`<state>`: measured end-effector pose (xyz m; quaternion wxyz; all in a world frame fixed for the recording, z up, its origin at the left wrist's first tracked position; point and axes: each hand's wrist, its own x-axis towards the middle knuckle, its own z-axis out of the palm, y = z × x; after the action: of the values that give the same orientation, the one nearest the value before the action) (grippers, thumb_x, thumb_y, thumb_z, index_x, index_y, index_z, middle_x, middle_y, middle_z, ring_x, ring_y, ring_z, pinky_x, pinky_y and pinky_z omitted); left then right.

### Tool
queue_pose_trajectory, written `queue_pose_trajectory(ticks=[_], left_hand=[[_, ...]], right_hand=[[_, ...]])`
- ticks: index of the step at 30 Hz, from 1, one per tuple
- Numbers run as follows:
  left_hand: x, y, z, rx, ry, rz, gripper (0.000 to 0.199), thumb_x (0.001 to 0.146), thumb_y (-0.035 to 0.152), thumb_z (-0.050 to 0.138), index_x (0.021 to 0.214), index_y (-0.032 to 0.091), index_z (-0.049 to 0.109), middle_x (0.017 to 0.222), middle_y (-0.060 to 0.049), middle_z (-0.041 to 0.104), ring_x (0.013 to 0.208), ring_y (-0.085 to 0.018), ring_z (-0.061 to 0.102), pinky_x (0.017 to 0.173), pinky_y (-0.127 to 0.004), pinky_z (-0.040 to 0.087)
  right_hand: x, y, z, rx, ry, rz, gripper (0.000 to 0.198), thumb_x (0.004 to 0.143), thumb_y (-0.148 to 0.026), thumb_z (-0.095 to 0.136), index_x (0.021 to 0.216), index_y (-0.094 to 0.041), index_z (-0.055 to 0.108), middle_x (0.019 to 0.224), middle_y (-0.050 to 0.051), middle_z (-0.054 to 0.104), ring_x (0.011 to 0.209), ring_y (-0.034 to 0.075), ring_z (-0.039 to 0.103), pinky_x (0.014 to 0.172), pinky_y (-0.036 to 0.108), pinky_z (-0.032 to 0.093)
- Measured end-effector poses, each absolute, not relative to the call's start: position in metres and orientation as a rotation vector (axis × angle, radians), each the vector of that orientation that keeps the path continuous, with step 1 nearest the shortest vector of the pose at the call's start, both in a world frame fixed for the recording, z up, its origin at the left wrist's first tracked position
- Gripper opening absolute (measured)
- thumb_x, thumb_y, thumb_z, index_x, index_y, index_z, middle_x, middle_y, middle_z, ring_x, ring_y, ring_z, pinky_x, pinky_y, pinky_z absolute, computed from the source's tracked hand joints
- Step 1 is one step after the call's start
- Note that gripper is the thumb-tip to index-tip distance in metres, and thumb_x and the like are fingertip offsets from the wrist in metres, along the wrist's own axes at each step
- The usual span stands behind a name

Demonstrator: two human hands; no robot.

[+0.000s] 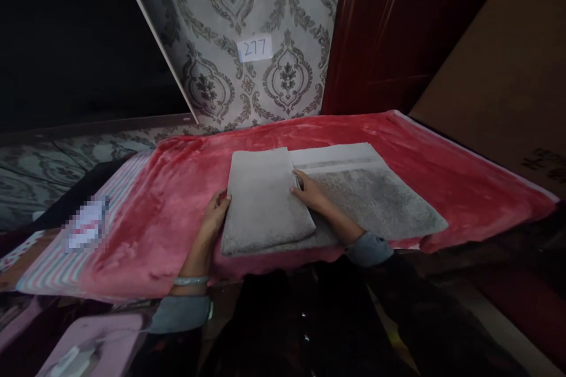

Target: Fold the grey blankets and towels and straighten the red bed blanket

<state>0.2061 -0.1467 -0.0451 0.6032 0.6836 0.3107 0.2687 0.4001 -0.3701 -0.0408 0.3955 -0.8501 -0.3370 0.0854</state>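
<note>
A grey towel (pixel 367 194) lies on a red blanket, its left part folded over to the right as a flap (pixel 265 200). A paler band crosses the towel near its far edge. At the flap's left fold is my left hand (pixel 216 210), its fingers closed on the edge. My right hand (pixel 308 189) grips the flap's right edge near the towel's middle, thumb and forefinger showing on it. The other fingers of the right hand are partly hidden. To the right, the rest of the towel lies flat in a single spread.
The red blanket (pixel 177 188) covers the table, with a striped cloth (pixel 119 188) at the left. A large dark screen (pixel 84 41) stands behind on the left. A paper marked 277 (pixel 255 48) is on the patterned wall. A pink stool (pixel 106 333) sits below left.
</note>
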Motion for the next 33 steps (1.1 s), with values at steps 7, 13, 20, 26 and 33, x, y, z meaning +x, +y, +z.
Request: queue_pose_trajectory(ticks=[7,13,20,26,33], left_hand=[[0.206,-0.148,-0.053,1.671,0.705,0.619,0.069,0.065,0.053,0.076,0.121,0.016,0.061,0.082,-0.003,0.067,0.069,-0.018,0.061,0.060,-0.028,0.046],[0.209,-0.149,-0.061,1.625,0.700,0.671,0.076,0.062,0.057,0.077,0.123,0.015,0.062,0.084,-0.003,0.066,0.069,-0.017,0.061,0.060,-0.028,0.047],[0.204,-0.151,-0.059,1.574,0.655,0.651,0.081,0.059,0.058,0.081,0.126,0.017,0.059,0.069,0.004,0.058,0.059,-0.013,0.055,0.053,-0.023,0.041],[0.204,-0.152,-0.056,1.587,0.625,0.635,0.092,0.059,0.059,0.082,0.136,0.020,0.052,0.097,-0.006,0.070,0.080,-0.021,0.067,0.065,-0.030,0.053],[0.204,-0.143,-0.063,1.733,0.530,0.616,0.093,0.062,0.061,0.079,0.140,0.018,0.052,0.137,-0.015,0.061,0.126,-0.032,0.059,0.104,-0.044,0.051]], right_hand=[[0.396,-0.381,-0.053,-1.918,-0.853,0.079,0.055,0.081,-0.014,0.055,0.135,-0.024,0.060,0.127,0.004,0.067,0.117,0.024,0.060,0.105,0.043,0.046],[0.396,-0.385,-0.071,-2.059,-0.818,0.079,0.053,0.080,-0.011,0.056,0.131,-0.022,0.064,0.129,0.008,0.066,0.117,0.025,0.061,0.106,0.043,0.046],[0.399,-0.384,-0.069,-2.006,-0.738,0.162,0.054,0.085,-0.021,0.057,0.138,-0.018,0.059,0.121,0.009,0.069,0.106,0.025,0.065,0.098,0.041,0.050],[0.415,-0.369,-0.057,-1.925,-0.806,0.205,0.058,0.078,-0.010,0.059,0.136,-0.019,0.061,0.133,0.009,0.063,0.123,0.023,0.057,0.109,0.040,0.042],[0.412,-0.364,-0.067,-2.011,-0.801,0.034,0.065,0.075,-0.002,0.049,0.137,-0.014,0.061,0.128,0.012,0.065,0.119,0.023,0.058,0.110,0.040,0.042]])
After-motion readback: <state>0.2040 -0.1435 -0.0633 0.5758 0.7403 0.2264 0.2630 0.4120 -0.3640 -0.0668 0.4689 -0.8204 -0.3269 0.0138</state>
